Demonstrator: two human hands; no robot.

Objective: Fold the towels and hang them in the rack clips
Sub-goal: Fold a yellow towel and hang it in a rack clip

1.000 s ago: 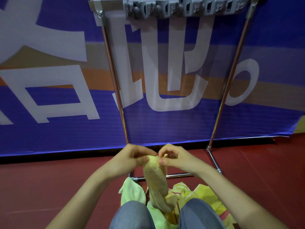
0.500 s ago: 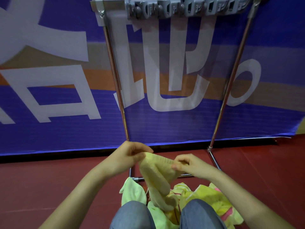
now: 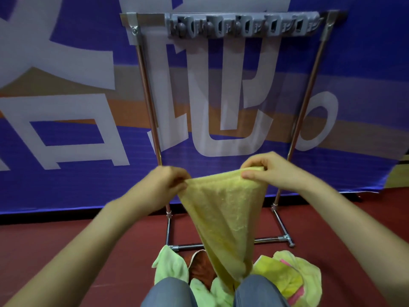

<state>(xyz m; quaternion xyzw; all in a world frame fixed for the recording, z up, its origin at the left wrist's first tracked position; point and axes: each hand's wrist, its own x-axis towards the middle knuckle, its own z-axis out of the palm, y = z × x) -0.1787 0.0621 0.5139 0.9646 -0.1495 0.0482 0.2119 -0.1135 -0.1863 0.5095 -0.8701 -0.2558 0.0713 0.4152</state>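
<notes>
A yellow towel (image 3: 223, 213) hangs stretched between my two hands, narrowing down to a point between my knees. My left hand (image 3: 164, 183) pinches its left top corner and my right hand (image 3: 267, 171) pinches its right top corner. Ahead stands a metal rack (image 3: 306, 107) with two upright poles. A grey row of clips (image 3: 241, 24) runs along its top bar, and no towel hangs in them. A heap of light green and yellow towels (image 3: 285, 275) lies on the floor by my knees.
A big blue banner (image 3: 66, 140) with white letters stands right behind the rack. The floor (image 3: 55, 244) is dark red. The rack's base bars (image 3: 267, 240) lie on the floor just beyond the towel heap. My knees in grey trousers (image 3: 170, 293) fill the bottom edge.
My hands have moved apart and risen, spreading the yellow towel's top edge wide. Before, it was bunched between hands held close together.
</notes>
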